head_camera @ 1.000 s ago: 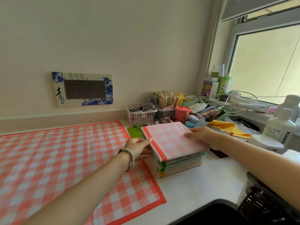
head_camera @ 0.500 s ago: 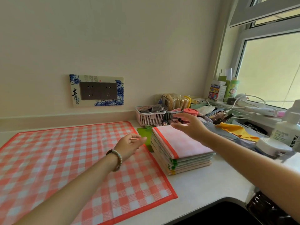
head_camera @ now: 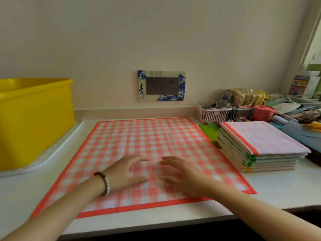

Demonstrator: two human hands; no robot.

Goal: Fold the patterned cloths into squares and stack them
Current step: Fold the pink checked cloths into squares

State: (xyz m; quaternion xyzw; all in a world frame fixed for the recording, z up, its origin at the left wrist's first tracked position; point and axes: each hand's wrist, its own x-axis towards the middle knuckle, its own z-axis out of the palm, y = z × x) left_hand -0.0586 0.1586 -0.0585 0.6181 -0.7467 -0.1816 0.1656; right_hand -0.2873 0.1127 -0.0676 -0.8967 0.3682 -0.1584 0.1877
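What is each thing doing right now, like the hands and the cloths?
checked cloth: spread flat, unfolded.
folded cloths: stacked, pink one on top.
left hand: open, over the checked cloth.
right hand: open, over the checked cloth.
yellow tub: upright, on a tray.

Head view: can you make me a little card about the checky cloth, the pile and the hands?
Cloth: red-and-white checked fabric cloth, spread flat on the white counter, unfolded.
Pile: stack of folded square cloths, right of it, pink one on top.
Left grip: open hand, above the cloth, holding nothing.
Right grip: same, beside it.
Tub: yellow plastic tub, far left.
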